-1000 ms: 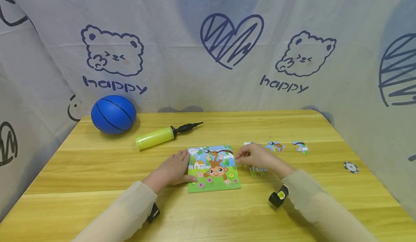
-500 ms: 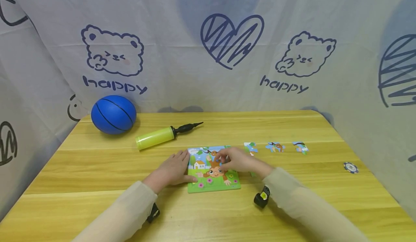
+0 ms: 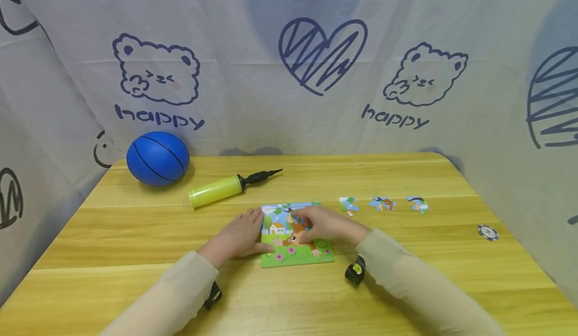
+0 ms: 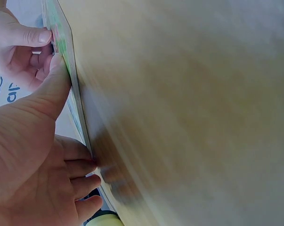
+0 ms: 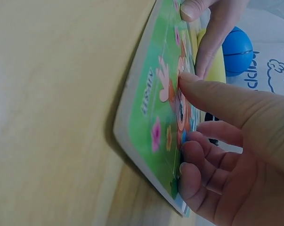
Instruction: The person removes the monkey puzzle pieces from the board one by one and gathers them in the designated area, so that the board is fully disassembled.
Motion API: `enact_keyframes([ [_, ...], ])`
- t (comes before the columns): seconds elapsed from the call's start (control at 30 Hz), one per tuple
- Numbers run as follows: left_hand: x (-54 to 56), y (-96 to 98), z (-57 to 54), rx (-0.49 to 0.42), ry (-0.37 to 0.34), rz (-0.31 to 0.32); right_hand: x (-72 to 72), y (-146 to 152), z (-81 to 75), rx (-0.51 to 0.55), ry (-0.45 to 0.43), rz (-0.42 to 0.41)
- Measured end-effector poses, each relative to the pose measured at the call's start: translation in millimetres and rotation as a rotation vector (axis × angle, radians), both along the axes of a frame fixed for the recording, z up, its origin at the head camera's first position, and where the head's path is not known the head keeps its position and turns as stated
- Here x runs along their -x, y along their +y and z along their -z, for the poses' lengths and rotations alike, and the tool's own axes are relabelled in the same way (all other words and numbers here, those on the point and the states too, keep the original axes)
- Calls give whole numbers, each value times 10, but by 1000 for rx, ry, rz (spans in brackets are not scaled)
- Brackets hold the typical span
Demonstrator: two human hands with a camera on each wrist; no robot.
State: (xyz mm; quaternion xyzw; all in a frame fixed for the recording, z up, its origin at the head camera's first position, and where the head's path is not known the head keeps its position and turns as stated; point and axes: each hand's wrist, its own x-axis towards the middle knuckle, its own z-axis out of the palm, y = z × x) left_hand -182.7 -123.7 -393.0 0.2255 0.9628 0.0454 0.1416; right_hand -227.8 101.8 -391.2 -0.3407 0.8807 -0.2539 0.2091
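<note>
A square jigsaw board (image 3: 298, 262) with a monkey picture lies flat on the wooden table. Along its left edge rests my left hand (image 3: 242, 234), fingers stretched out and thumb laid over the lower left corner. My right hand (image 3: 328, 224) is over the board's right half, its thumb and bent fingers around the monkey puzzle piece (image 5: 182, 101). In the right wrist view the thumb tip sits on the monkey's face and the other fingertips are at the picture's surface. Much of the monkey is hidden by this hand in the head view.
Three loose puzzle pieces, with a sky piece (image 3: 348, 205) leftmost, lie in a row right of the board. Farther right is a poker chip (image 3: 488, 232). Behind the board lie a yellow hand pump (image 3: 217, 191) and a blue ball (image 3: 158, 159). A printed curtain hangs behind the table.
My right hand has moved left from beside the board to over the monkey, its thumb and fingers now spread around the piece. The left hand has stayed in place.
</note>
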Motion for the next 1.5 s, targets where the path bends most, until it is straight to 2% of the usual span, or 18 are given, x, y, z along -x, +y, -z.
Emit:
enact_keyframes([
  [0.17,-2,5,-6,-1,-1,-1,-3,-5,-20,-27,5,-18],
  [0.63,-8,1,-20,5,-3,1,3,-23,-1,-9,-5,14],
  [0.8,-7,-1,-21,5,-5,-2,6,-5,19,59,-14,28],
  [1.03,-10,-1,-29,3,-16,-8,22,43,65,211,-72,57],
  [1.27,-30,-6,-40,-5,-19,-14,29,77,77,308,-61,119],
  [1.5,-36,-4,-37,-8,-13,-7,17,198,22,415,-140,212],
])
